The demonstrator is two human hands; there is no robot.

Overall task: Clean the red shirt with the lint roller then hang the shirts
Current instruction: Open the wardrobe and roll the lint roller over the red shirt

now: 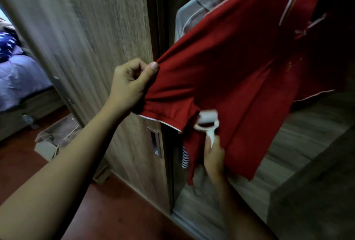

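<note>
The red shirt (240,63) with white piping hangs inside the wardrobe, stretched out to the left. My left hand (130,84) pinches its sleeve near the white-edged cuff and pulls it taut. My right hand (213,155) grips the white handle of the lint roller (208,120) from below. The roller's head presses against the shirt just under the sleeve, and the cloth partly covers my right hand. A grey shirt (194,7) hangs behind the red one. Low down, a striped garment (185,157) peeks out.
A wood-grain wardrobe door (99,38) with a recessed metal handle (155,141) stands left of the shirts. A wooden shelf (299,143) runs below them inside the wardrobe. A bed with blue bedding (17,74) is at the far left, above the red floor (107,207).
</note>
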